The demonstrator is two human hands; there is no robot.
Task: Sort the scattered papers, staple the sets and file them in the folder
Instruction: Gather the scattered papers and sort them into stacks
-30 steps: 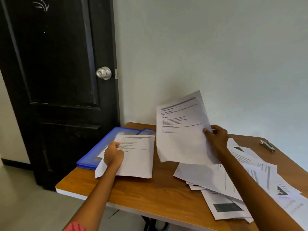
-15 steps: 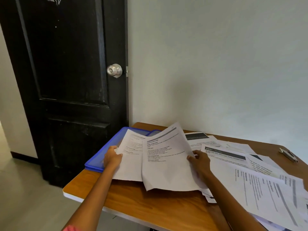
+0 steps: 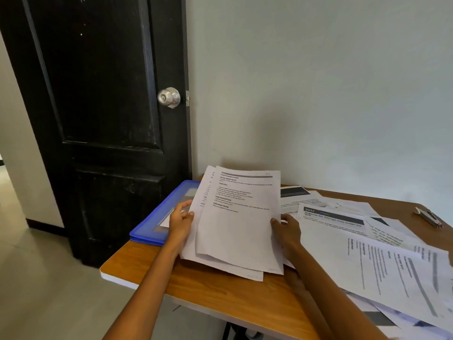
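A small set of printed sheets (image 3: 240, 224) is held over the left part of the wooden table (image 3: 220, 293), the top sheet slightly offset from the one under it. My left hand (image 3: 181, 223) grips the set's left edge and my right hand (image 3: 285, 229) grips its right edge. A blue folder (image 3: 157, 224) lies flat at the table's left rear corner, partly under the sheets. Scattered papers (image 3: 372, 261) cover the right half of the table. A silver stapler (image 3: 429, 217) lies near the far right edge.
A black door (image 3: 98, 119) with a metal knob (image 3: 169, 97) stands just left of the table. A pale wall runs behind the table. Bare floor lies to the left and in front.
My right hand brought its raised sheet down and left onto the sheet under my left hand. Both hands now hold the stacked sheets together, lifted toward the folder.
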